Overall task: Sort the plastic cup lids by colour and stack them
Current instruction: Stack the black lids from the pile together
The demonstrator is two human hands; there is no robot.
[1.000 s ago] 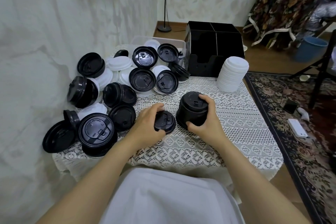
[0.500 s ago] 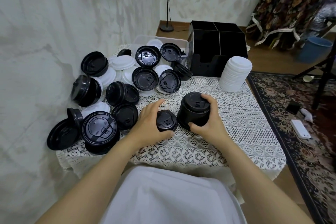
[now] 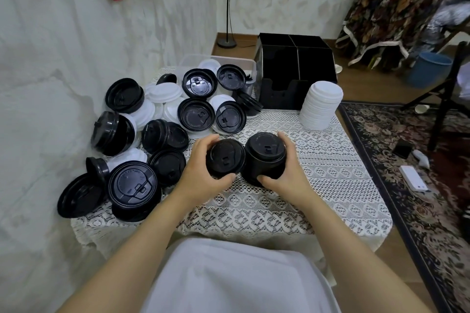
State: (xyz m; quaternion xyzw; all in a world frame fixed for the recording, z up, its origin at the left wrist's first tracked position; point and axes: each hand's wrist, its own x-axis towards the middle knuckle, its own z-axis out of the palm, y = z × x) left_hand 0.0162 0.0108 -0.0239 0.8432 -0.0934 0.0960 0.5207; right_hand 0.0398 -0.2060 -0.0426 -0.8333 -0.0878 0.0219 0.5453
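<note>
nearer now than a second ago, the round black plastic lid, gripped in our left hand, sits just beside the tall stack of black plastic lids at its three o'clock, which our right hand clasps on the white lace tablecloth.

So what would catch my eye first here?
On the lace-covered table the left hand grips a black lid, the right hand a tall stack of black lids. A jumble of black and white lids crowds its left side; a neat stack of white lids stands far right.

Open tablecloth right and near edge; lid heap left, black organiser and white stack behind.
</note>
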